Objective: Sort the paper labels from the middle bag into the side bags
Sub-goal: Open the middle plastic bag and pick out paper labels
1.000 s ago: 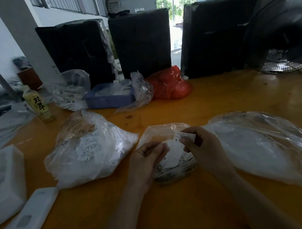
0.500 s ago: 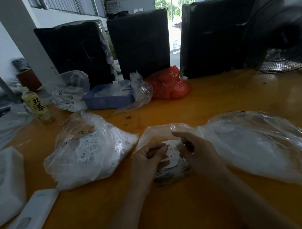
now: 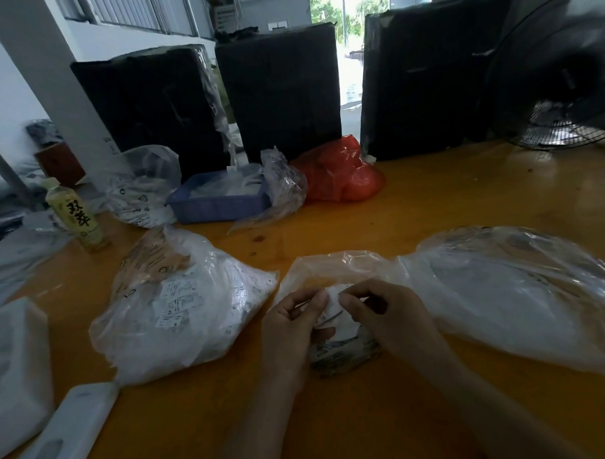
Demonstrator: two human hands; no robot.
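While both hands meet over the middle bag [image 3: 333, 269] near the table [image 3: 447, 203] edge, the left hand [image 3: 290, 319] and right hand [image 3: 390, 315] pinch one paper label [image 3: 333, 293] between them, left bag [image 3: 180, 302] and right bag [image 3: 522, 287] flanking.

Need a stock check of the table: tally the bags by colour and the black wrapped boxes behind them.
Clear plastic bags: 5: left, middle, right, far-left, crumpled by the tray
Red bags: 1
Black wrapped boxes: 3
Total: 9
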